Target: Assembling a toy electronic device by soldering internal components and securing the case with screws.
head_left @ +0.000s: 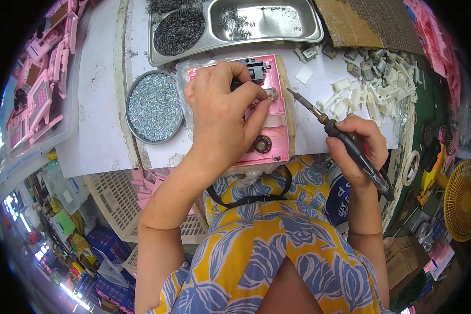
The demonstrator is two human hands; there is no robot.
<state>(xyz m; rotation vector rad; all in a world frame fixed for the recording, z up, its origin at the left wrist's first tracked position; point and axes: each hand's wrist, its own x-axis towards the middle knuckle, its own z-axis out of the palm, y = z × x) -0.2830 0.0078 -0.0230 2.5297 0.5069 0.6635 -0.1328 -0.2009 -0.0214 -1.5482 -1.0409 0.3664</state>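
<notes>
My left hand (217,112) lies over a pink plastic casing (281,123) on the work table. Its thumb and index finger are closed beside a small circuit board (270,94); what they grip, if anything, is hidden. A black part (257,71) sits in the casing's upper end, and a round dark speaker (262,144) in its lower end, with thin wires nearby. To the right, my right hand (365,146) is wrapped round the black handle of a soldering iron (345,138). The iron's metal tip points up and left, just off the casing's right edge.
Left of the casing stands a round dish (129,123) of small metal pieces. Behind is a steel tray (319,36) with dark springs. White plastic parts (374,99) lie heaped at right below cardboard (371,23). A yellow fan (461,201) stands far right; pink casings (39,99) fill the far left.
</notes>
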